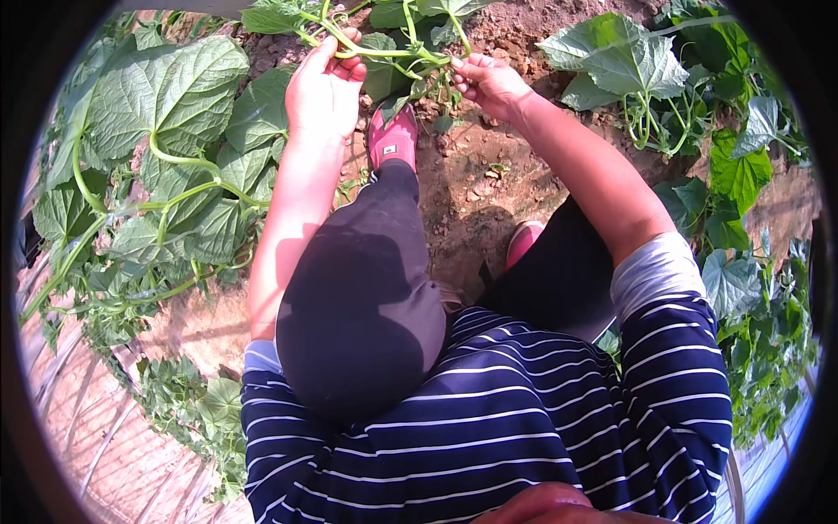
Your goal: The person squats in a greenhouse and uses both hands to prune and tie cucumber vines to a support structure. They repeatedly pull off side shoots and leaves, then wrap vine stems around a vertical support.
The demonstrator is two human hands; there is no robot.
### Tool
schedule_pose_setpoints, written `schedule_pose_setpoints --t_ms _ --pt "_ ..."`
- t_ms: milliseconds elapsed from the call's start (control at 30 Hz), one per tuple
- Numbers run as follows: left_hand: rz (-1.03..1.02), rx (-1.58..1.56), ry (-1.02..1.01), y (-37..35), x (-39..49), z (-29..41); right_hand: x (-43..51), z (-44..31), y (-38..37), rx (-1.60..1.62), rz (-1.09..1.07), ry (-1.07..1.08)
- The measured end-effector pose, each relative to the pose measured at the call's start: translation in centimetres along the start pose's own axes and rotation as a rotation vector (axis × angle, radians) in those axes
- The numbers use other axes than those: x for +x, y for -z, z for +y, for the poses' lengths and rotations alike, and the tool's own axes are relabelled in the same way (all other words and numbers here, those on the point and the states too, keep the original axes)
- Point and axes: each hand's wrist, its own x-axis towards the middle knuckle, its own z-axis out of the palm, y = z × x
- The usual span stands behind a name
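Observation:
A green vine stem [383,52], with leaves, side shoots and tendrils, runs across the top of the view between my two hands. My left hand [330,85], palm up, has its thumb and fingers around the stem's left part. The fingertips of my right hand [488,82] pinch the stem's right end, close to a joint where a leaf stalk rises. Small shoots and a drooping leaf hang below the stem, over the toe of a pink shoe [393,137]. Part of the vine beyond my hands is cut off by the view's top edge.
Large-leaved vines [163,98] fill the left side, their thick stems reaching towards my left forearm. More leafy plants [635,65] stand at the right. Dry brown soil [471,170] lies between my feet. A second pink shoe [524,242] shows beside my dark trouser leg.

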Motion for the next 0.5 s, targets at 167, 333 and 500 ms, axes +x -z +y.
schedule_pose_setpoints --t_ms 167,333,500 --pt "0.081 -0.003 -0.012 0.2 0.0 0.1 1.1 -0.3 0.3 -0.337 -0.041 0.182" --pt "0.085 0.009 0.007 0.2 0.1 0.2 2.7 -0.9 0.8 -0.623 0.031 0.238" --pt "0.100 -0.005 0.009 0.4 0.0 0.3 1.5 -2.2 -0.3 -0.639 0.056 0.142"
